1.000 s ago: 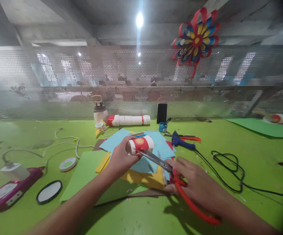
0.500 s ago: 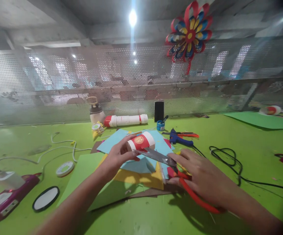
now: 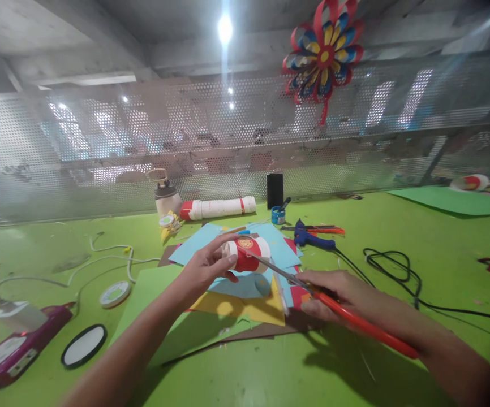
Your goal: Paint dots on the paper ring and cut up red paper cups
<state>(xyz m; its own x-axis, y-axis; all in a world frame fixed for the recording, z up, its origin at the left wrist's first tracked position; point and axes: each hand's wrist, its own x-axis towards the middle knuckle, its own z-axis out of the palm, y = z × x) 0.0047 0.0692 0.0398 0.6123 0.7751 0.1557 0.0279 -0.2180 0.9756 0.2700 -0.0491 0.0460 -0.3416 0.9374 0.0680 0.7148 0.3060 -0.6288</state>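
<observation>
My left hand [image 3: 211, 261] is closed around the bottom end of a red and white paper cup [image 3: 253, 261], which lies on its side in the grip. A round yellowish print shows on the cup's red band. In my right hand [image 3: 334, 291] are scissors with red handles [image 3: 368, 325]. Their blades [image 3: 273, 268] look closed together and point left, with the tips against or just in front of the cup's side; contact is hard to tell. Under both hands lie light blue paper [image 3: 194, 243], yellow paper [image 3: 245, 307] and green paper [image 3: 151, 294].
A blue glue gun [image 3: 313, 236] with a black cord [image 3: 398, 265] lies to the right. Behind are a long white and red tube [image 3: 219, 208], a spray bottle [image 3: 167, 198] and a blue pot [image 3: 278, 216]. A purple power strip [image 3: 28, 345] and tape roll [image 3: 115, 294] lie left.
The scissors have turned from showing the broad blade to a thinner edge-on view, and the tips are higher on the cup. The cup has rolled slightly in my left hand.
</observation>
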